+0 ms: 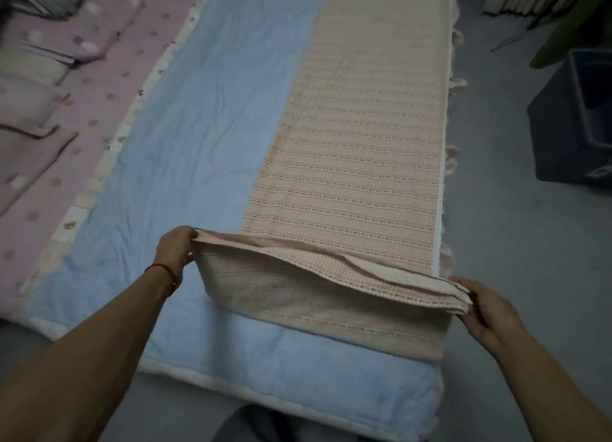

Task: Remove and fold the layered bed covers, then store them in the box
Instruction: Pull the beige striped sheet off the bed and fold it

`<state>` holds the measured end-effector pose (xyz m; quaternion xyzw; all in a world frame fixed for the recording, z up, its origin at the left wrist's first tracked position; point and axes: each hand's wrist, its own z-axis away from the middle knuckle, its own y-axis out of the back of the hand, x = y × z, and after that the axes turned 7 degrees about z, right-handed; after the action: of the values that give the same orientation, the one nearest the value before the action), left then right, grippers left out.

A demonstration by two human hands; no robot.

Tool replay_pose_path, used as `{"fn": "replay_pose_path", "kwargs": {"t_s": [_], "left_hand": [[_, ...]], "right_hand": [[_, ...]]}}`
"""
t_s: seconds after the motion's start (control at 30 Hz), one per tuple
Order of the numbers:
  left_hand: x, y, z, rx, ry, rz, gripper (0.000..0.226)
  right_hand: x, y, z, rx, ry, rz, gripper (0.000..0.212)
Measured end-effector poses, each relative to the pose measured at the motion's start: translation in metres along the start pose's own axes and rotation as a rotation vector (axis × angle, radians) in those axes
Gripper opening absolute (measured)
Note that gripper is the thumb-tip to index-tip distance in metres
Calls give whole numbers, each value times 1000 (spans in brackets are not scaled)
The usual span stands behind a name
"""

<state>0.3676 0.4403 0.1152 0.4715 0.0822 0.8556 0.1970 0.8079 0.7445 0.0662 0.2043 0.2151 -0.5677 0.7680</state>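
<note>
Knees: dark trouser cloth (251, 423) at bottom edge, below bed end.
Left hand: left hand (175, 247) pinches near-left corner of beige cover, fingers curled tight on the layered edge; red string (164, 271) on wrist.
Right hand: right hand (486, 312) grips near-right corner, thumb on top, fingers curled under the stacked layers.
Beige cover: striped beige cover (357, 150) folded into a long strip along right side of bed; near end lifted and held taut between both hands.
Blue cover: blue cover (212, 126) flat underneath, wrinkled, exposed left of and in front of the beige strip.
Pink cover: pink dotted cover (82, 117) further left, bunched folds at far left.
Box: dark blue box (576, 120) on grey floor (516, 209), right of bed, well apart from hands.
</note>
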Motion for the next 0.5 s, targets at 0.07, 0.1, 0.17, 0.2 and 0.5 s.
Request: {"fn": "replay_pose_path", "kwargs": {"t_s": [0.07, 0.1, 0.17, 0.2, 0.5], "left_hand": [[3, -35, -26, 98, 9, -44, 18], [0, -55, -47, 100, 2, -103, 22], [-4, -86, -71, 53, 7, -188, 28], [-9, -101, -81, 16, 28, -153, 27], [-89, -100, -148, -72, -172, -372, 23]], "right_hand": [[-11, -9, -30, -20, -21, -11, 19], [-15, -16, -52, -42, -24, 9, 20], [-18, -29, -76, -66, -8, 82, 21], [-15, -37, -91, -66, 25, 159, 19], [33, -54, -139, 299, 593, 869, 49]]}}
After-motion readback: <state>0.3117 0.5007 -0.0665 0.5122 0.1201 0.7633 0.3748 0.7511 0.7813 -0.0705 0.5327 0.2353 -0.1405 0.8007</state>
